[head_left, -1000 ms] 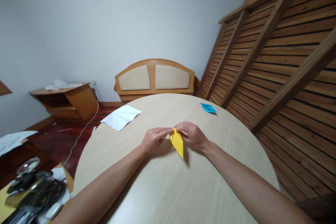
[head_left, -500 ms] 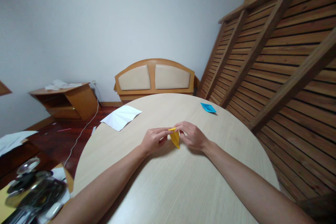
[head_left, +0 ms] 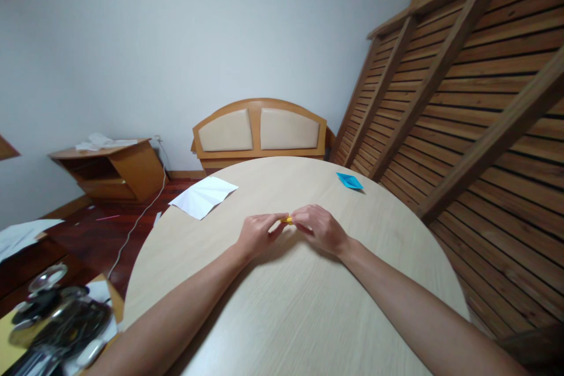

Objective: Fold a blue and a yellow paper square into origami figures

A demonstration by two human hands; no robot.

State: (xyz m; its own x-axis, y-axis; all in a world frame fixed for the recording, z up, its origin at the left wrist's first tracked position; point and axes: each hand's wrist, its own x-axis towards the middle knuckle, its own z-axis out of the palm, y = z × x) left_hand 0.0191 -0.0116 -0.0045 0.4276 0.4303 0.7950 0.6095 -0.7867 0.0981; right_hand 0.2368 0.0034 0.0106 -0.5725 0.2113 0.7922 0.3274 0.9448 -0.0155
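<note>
1. Only one view was given, the head view; in it both hands met near the middle of a round tabletop (head_left: 282, 317) of pale, fine-grained wood laminate with a smooth curved rim.
2. Between the fingertips sat a small folded yellow paper (head_left: 287, 220), mostly hidden, only a thin sliver of it showing just above the tabletop.
3. Left hand (head_left: 258, 234) was curled, thumb and forefinger pinched closed on the paper's left end.
4. Right hand (head_left: 319, 227) was likewise curled, its fingertips pinched on the paper's right end, the two hands almost touching.
5. Ahead and to the right, near the far rim, lay one blue folded paper (head_left: 350, 181), flat and pointed, well apart from the hands.
6. Ahead and to the left, one creased white sheet (head_left: 203, 196) overhung the tabletop's edge.
7. Bare surface lay wide open on all sides of the hands, most of all toward the near rim.
8. Counted: one yellow piece, one blue piece, one white sheet on the tabletop.
9. Beyond stood a padded wooden headboard (head_left: 259, 129) and a slatted wooden wall (head_left: 476, 106).
</note>
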